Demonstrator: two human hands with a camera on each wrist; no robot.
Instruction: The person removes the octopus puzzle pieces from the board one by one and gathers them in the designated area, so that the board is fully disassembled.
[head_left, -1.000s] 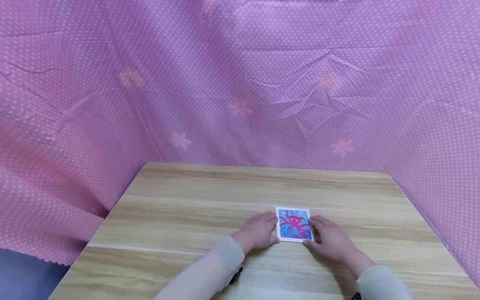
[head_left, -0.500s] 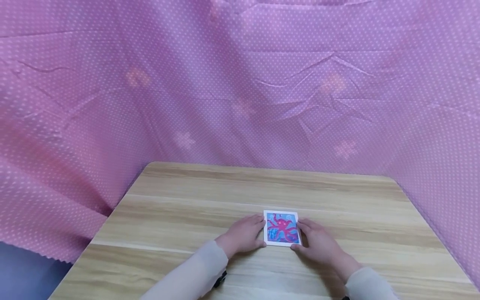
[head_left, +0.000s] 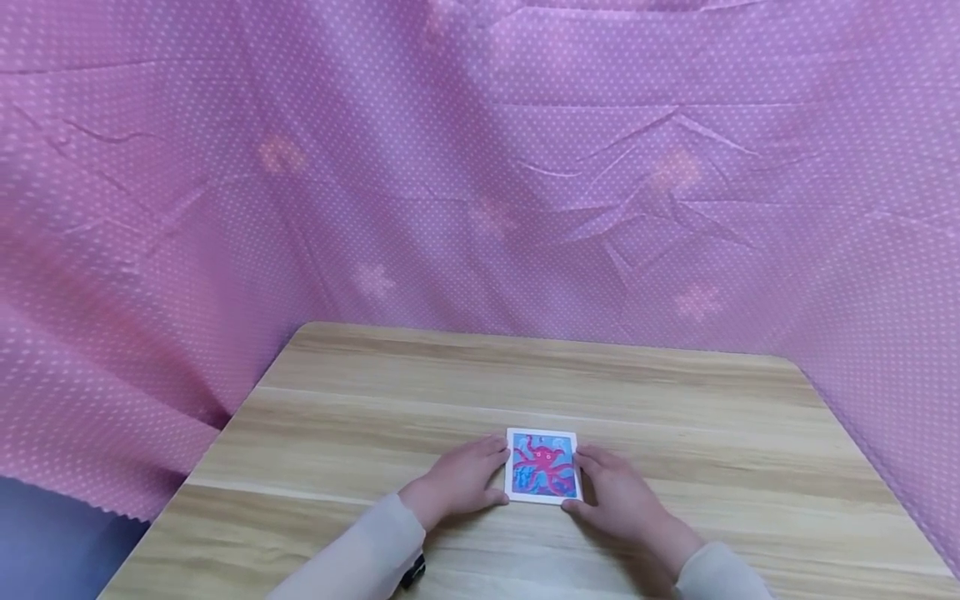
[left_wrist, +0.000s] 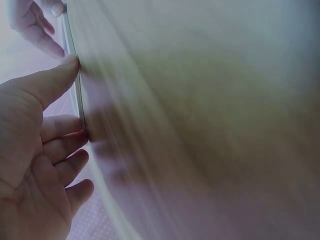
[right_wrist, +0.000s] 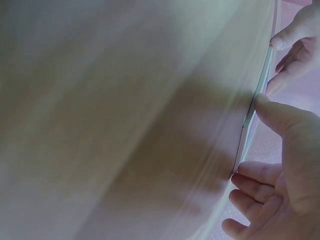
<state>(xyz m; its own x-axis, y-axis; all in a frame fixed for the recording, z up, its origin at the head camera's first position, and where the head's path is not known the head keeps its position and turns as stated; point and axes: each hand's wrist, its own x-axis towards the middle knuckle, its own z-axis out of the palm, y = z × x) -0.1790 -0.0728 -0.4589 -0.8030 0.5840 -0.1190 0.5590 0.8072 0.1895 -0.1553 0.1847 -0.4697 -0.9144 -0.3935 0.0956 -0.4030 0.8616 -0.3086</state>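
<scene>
A square picture board point(head_left: 543, 467) with a white border and a pink octopus on blue lies face up on the wooden table. My left hand point(head_left: 467, 477) holds its left side, thumb at the near corner and fingertips along the edge. On the right side my right hand point(head_left: 618, 497) grips it the same way. In the left wrist view the board's thin edge point(left_wrist: 73, 47) runs past the thumb and fingertips. The right wrist view shows the same kind of contact along the board's edge point(right_wrist: 260, 80). Its underside is hidden.
The light wooden table point(head_left: 360, 367) spreads around both hands, with rounded far corners. A pink polka-dot cloth point(head_left: 480, 167) hangs behind it and along both sides.
Both hands and the octopus picture board have slid left together across the table and slightly nearer to me. The hold on the board's sides looks the same.
</scene>
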